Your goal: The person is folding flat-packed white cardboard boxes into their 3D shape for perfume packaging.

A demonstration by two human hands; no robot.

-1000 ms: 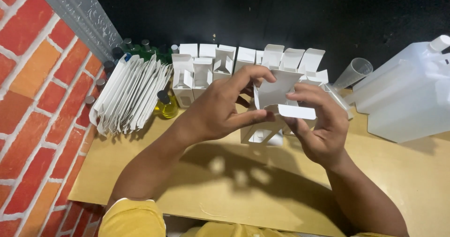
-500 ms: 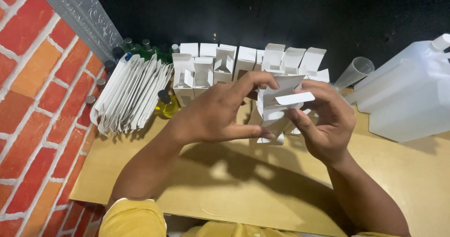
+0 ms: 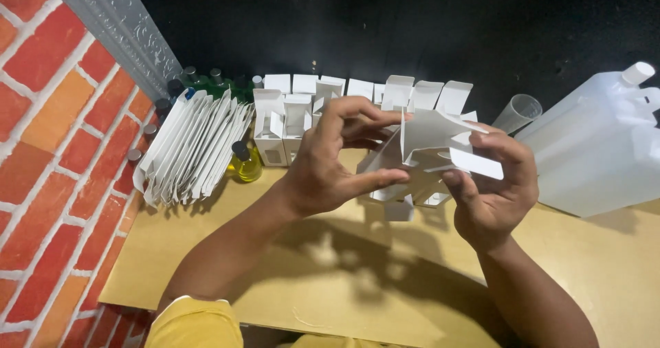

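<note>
Both hands hold a small white cardboard carton above the tan table. My left hand pinches its left side between thumb and fingers. My right hand grips its right side, where a loose end flap sticks out. The carton is partly unfolded, with flaps pointing several ways.
A row of open white cartons stands along the black back wall. A stack of flat white carton blanks leans by the brick wall at left. A small yellow bottle stands beside it. A translucent jug and a clear cup sit right.
The carton has been turned and opened out between my hands; its flaps now spread wider. My hands have shifted slightly right.
</note>
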